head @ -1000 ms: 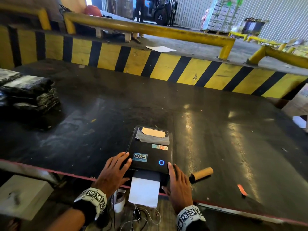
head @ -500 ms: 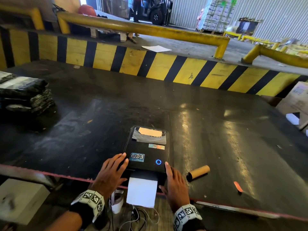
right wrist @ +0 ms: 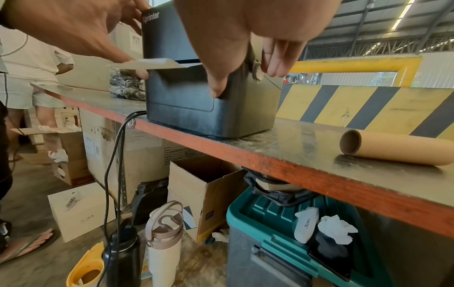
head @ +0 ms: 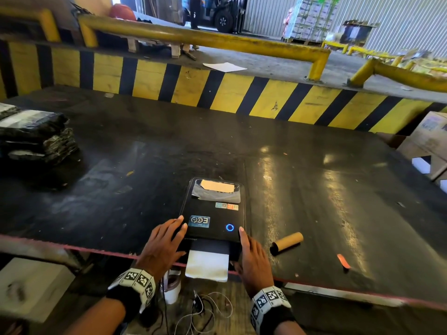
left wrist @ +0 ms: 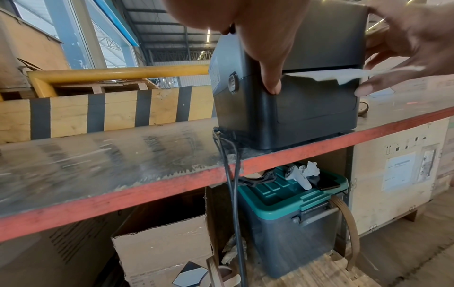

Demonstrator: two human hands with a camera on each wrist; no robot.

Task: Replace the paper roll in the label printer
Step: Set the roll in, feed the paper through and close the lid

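Observation:
The black label printer (head: pixel 212 213) stands at the table's front edge with its lid down and a blue ring lit. A white strip of label paper (head: pixel 207 264) sticks out of its front slot. My left hand (head: pixel 162 245) lies on the left front corner, fingers straight on the lid, thumb (left wrist: pixel 270 77) down the front face. My right hand (head: pixel 252 257) lies against the right front corner, with its thumb (right wrist: pixel 218 85) on the front and fingers (right wrist: pixel 275 58) along the side by a latch button. An empty cardboard core (head: pixel 287 243) lies on the table to the right.
A stack of black wrapped packs (head: pixel 33 141) sits at the far left. A yellow-black barrier (head: pixel 242 93) bounds the far edge. Under the table are a green-lidded bin (left wrist: pixel 294 203), a cardboard box (right wrist: pixel 203 186), bottles (right wrist: pixel 164 242) and the printer cable (left wrist: pixel 230 174). An orange scrap (head: pixel 343 261) lies right.
Both hands stay at the printer's front corners, and the paper strip and core have not moved. Only the head view has shifted slightly.

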